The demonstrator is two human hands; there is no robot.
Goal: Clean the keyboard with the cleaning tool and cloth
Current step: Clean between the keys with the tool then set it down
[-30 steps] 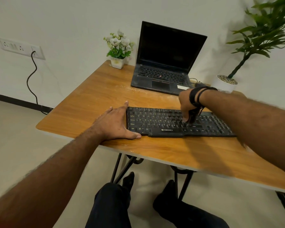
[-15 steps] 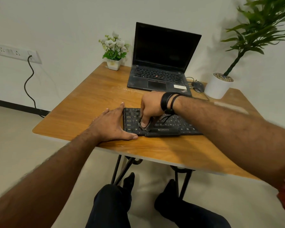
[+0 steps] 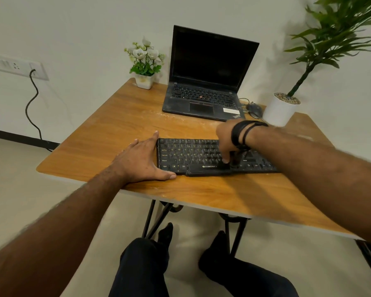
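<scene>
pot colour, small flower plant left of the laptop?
White: the small square flower pot on the wooden table, clearest in the head view.

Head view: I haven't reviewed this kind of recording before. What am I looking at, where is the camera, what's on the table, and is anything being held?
There is no machine here: a person works with two bare hands, filmed by a wide-angle camera on their head that looks forward and down, so the arms reach in from the bottom edge. On the wooden table lie a black keyboard, an open laptop, a computer mouse, a small flower pot and a white planter. The left hand rests flat against the keyboard's left end. The right hand curls round a small dark cleaning tool, its tip down on the keys. No cloth is visible.
</scene>
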